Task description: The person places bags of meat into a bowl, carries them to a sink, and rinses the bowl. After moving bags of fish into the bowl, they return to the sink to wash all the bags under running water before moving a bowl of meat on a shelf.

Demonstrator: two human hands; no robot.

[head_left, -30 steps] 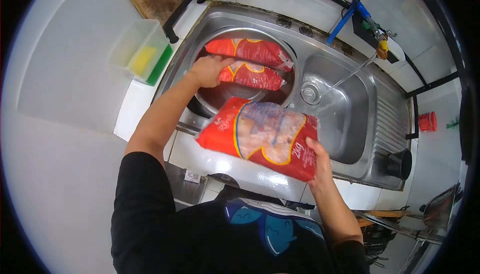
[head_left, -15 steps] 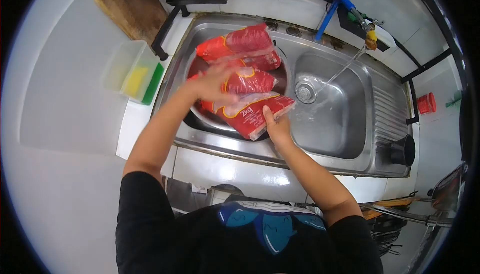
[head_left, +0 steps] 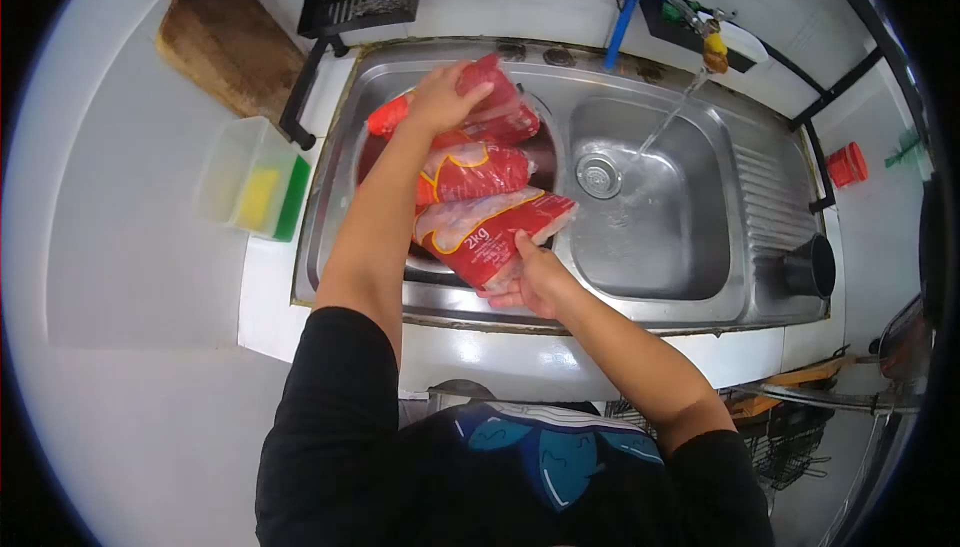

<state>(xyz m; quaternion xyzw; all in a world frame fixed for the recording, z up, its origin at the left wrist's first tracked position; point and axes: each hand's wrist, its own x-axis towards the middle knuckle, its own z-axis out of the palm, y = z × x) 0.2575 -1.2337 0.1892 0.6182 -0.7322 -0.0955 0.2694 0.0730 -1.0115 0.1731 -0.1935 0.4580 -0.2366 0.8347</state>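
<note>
Several filled red-and-clear plastic food bags lie heaped in a round metal basin (head_left: pixel 549 162) in the left sink bowl. My left hand (head_left: pixel 445 99) lies over the far bag (head_left: pixel 490 79), thumb and fingers curled about its upper side; some fingertips are hidden. The nearest bag (head_left: pixel 490 235), marked "2kg", is gripped at its lower right edge by my right hand (head_left: pixel 535 279), with the thumb on top and fingers underneath. Between these two, another red bag (head_left: pixel 478 175) rests untouched.
Water runs from the tap (head_left: pixel 714 52) into the right sink bowl (head_left: pixel 650 237). A dark cup (head_left: pixel 808 267) lies on the ribbed drainboard (head_left: pixel 775 192). At left are a clear container with a yellow sponge (head_left: pixel 258 197) and a wooden cutting board (head_left: pixel 232 42).
My left hand has moved away from me, from above the middle bags onto the far bag. My right hand keeps the nearest bag, its fingers now further under the edge. The view has shifted slightly.
</note>
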